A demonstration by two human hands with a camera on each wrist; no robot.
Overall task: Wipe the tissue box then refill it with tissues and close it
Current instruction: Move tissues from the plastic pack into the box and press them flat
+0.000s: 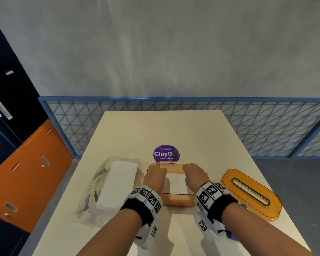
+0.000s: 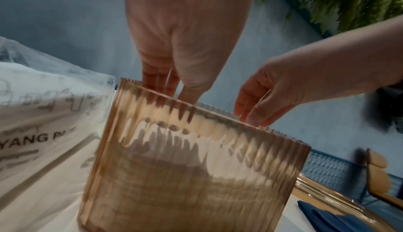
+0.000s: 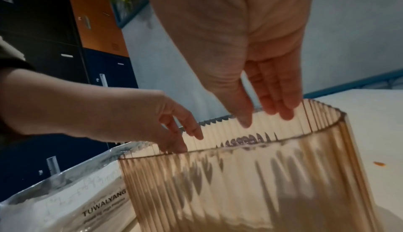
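Observation:
The amber ribbed tissue box [image 1: 177, 200] stands open in the middle of the table, with white tissues [image 1: 175, 182] inside it. My left hand [image 1: 158, 169] reaches down inside its left end and my right hand [image 1: 192, 169] inside its right end. In the left wrist view the left hand [image 2: 174, 96] dips straight fingers past the rim of the box [image 2: 196, 175]. In the right wrist view the right hand [image 3: 266, 113] hangs with straight fingers at the rim of the box [image 3: 250, 192]. Neither hand visibly grips anything. The amber slotted lid [image 1: 251, 193] lies to the right.
A clear plastic pack of white tissues [image 1: 116, 183] lies left of the box. A purple round sticker [image 1: 166, 153] is on the table behind it. A blue cloth [image 2: 331, 218] lies near the lid. Orange and dark lockers [image 1: 26, 163] stand at the left.

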